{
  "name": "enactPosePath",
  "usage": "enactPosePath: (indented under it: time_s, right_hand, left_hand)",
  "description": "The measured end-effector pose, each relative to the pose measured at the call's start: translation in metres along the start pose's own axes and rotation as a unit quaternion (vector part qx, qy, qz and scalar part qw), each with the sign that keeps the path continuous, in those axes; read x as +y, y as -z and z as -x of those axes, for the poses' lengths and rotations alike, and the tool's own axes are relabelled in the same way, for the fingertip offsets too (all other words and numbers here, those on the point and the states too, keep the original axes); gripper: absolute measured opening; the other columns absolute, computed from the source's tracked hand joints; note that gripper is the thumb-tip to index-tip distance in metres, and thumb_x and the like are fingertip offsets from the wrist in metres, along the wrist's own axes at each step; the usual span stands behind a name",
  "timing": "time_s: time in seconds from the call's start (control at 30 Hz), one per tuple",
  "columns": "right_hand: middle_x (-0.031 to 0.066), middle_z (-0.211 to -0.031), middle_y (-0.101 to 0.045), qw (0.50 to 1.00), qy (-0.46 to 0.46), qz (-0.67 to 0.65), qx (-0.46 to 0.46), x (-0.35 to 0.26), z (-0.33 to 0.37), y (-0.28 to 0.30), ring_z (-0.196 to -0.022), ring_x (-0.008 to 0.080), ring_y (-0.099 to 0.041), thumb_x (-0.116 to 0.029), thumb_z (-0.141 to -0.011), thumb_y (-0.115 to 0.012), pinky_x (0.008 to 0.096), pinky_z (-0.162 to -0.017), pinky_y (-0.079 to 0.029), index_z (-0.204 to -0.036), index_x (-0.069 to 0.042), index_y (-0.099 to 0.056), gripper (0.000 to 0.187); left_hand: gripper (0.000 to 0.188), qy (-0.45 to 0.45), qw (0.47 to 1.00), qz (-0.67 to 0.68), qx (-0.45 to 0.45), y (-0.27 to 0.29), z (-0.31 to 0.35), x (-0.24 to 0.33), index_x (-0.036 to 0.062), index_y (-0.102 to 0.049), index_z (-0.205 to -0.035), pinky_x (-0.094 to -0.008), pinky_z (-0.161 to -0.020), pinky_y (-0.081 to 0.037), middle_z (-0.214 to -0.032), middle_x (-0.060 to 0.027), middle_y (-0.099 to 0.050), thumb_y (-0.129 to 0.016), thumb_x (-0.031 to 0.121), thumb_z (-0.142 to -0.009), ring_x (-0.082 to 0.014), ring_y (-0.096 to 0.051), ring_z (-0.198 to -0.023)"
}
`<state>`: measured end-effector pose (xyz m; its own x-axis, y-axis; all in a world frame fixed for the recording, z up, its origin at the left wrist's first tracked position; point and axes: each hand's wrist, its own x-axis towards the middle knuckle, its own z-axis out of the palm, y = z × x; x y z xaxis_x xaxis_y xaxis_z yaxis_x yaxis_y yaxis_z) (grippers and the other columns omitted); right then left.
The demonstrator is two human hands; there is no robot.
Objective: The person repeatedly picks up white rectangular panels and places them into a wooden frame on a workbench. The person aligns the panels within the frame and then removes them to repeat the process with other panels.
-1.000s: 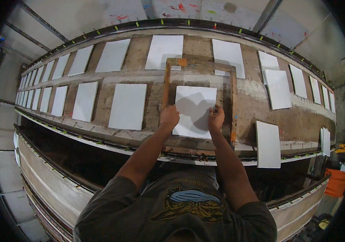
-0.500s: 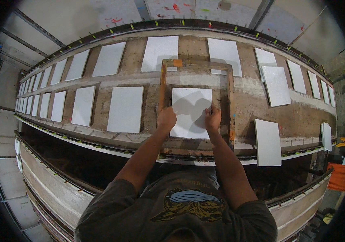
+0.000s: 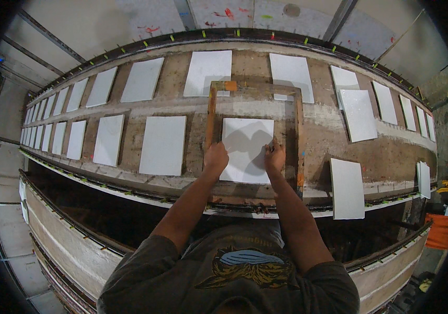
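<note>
A white rectangular sheet (image 3: 245, 170) lies on the long brown table, inside the outline of a worn wooden frame (image 3: 299, 141). The frame's span looks see-through, and two more white sheets partly show beneath its far bar. My left hand (image 3: 216, 157) is closed at the sheet's left edge, close to the frame's left bar; its fingertips are hidden. Over the sheet's right edge, my right hand (image 3: 274, 158) is closed with the fingers pinched together. A small dark thing shows at those fingers, too small to name. Shadows of both hands fall on the sheet.
Two rows of white sheets (image 3: 163, 146) run along the long table (image 3: 313, 152). At the right, one tilted sheet (image 3: 359, 115) overlaps another, and a sheet (image 3: 347, 188) juts over the near edge. Small yellow-green clips line the far rail (image 3: 203, 34). Orange cloth (image 3: 438, 230) hangs at far right.
The whole scene sits slightly lower in the picture. Both hands keep nearly the same place at the sheet's two sides, still closed.
</note>
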<state>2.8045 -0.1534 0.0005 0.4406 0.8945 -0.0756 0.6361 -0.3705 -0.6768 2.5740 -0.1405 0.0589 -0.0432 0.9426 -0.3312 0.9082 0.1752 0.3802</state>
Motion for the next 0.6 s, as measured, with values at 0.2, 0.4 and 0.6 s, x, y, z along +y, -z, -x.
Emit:
enactPosePath:
  time_s: [0.2, 0.4, 0.6]
  right_hand:
    - [0.0223, -0.118, -0.060, 0.999, 0.022, -0.032, 0.003, 0.010, -0.003, -0.004, -0.106, 0.0394, -0.063, -0.020, -0.085, -0.075, 0.0447, -0.092, -0.051, -0.130, -0.008, -0.063, 0.048]
    - [0.0221, -0.112, -0.061, 0.998, 0.037, -0.059, -0.001, -0.001, 0.000, 0.005, -0.101, 0.0383, -0.063, -0.018, -0.083, -0.075, 0.0457, -0.090, -0.052, -0.128, -0.007, -0.064, 0.048]
    - [0.0221, -0.114, -0.059, 0.998, 0.052, 0.023, 0.010, -0.010, 0.006, 0.011, -0.110, 0.0373, -0.058, -0.018, -0.084, -0.076, 0.0458, -0.093, -0.048, -0.133, -0.006, -0.060, 0.053]
  left_hand:
    - [0.018, -0.014, 1.000, -0.008, 0.021, -0.005, -0.001, -0.003, -0.0011, -0.067, -0.101, -0.0491, -0.083, -0.059, -0.106, -0.0234, -0.068, -0.063, 0.010, -0.087, -0.0415, -0.069, -0.101]
    - [0.019, -0.011, 1.000, -0.011, 0.022, -0.005, 0.001, -0.003, -0.0007, -0.066, -0.104, -0.0490, -0.082, -0.059, -0.108, -0.0227, -0.067, -0.062, 0.007, -0.087, -0.0414, -0.068, -0.100]
    - [0.043, -0.060, 0.988, -0.136, 0.047, -0.001, 0.017, 0.007, 0.0024, -0.056, -0.129, -0.0472, -0.089, -0.056, -0.133, -0.0201, -0.053, -0.063, 0.008, -0.087, -0.0364, -0.062, -0.114]
